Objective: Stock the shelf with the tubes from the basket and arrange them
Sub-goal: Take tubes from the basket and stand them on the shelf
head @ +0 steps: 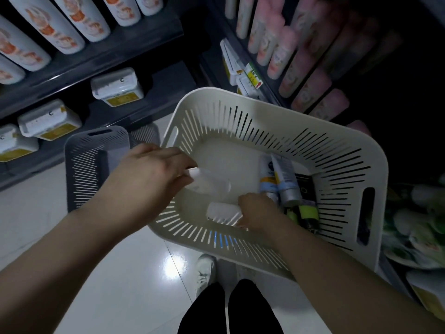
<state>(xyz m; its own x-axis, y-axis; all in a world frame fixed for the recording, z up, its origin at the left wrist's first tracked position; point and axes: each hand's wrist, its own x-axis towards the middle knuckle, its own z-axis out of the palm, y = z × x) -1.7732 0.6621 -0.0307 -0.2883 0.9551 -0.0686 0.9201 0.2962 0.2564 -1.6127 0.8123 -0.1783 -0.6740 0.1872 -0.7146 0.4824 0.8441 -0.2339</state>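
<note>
Dark shelf (101,56) runs up-left of both hands. It carries white-orange bottles (72,20) and white tubs (118,86). Pink bottles (284,49) are racked far beyond the right fingers.

White basket (337,141) is tilted, and both hands reach into it. Grey basket (79,165) sits on the floor (120,273), just behind the left knuckles.

Left hand (149,182) is over the near-left rim, fingers curled and pinching the end of a blurred white tube (212,184) that sticks out past the fingertips into the basket.

Right hand (260,210) is low inside the basket, fingers wrapped round a short white tube (222,213) that pokes out left of the fist, just below the left hand's tube.

Silver-blue tubes (284,179) lie on the basket floor just beyond the right knuckles. Green-capped dark tubes (307,210) lie immediately right of that hand.
</note>
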